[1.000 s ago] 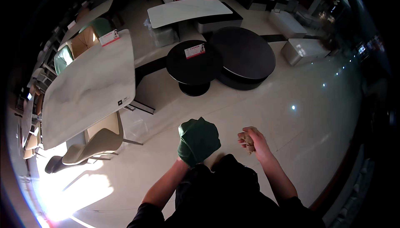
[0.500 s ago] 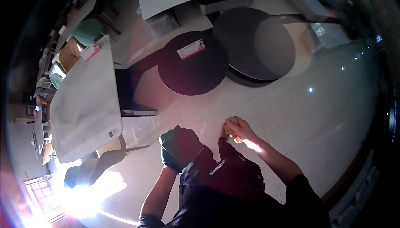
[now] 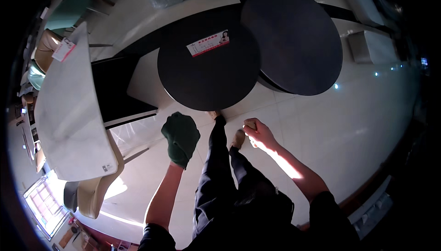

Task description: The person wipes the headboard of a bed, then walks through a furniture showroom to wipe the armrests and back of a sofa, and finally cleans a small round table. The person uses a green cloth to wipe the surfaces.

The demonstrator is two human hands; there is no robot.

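Observation:
A dark green cloth or mitt (image 3: 180, 136) covers my left hand (image 3: 178, 147) down to the wrist, so its fingers are hidden. It hangs in the air over the floor, left of my legs. My right hand (image 3: 259, 135) is bare and closed, held up on the right near my shoe (image 3: 238, 138). A bit of tan (image 3: 250, 125) shows at its fingers; what it is I cannot make out. Ahead of both hands stands a round black table (image 3: 209, 83) bearing a red and white printed card (image 3: 208, 43). Neither hand touches the table.
A larger, dark grey round table (image 3: 294, 44) adjoins the black one. To the left is a pale marble-look table (image 3: 69, 113) with a beige chair (image 3: 98, 191) tucked by it. A grey upholstered block (image 3: 372, 47) sits at far right. Sunlight enters by a window (image 3: 45, 203).
The round tables now appear nearer and larger. My hands have drawn further apart, with the cloth-covered left hand higher in view. My legs and shoes show more clearly, in mid-stride.

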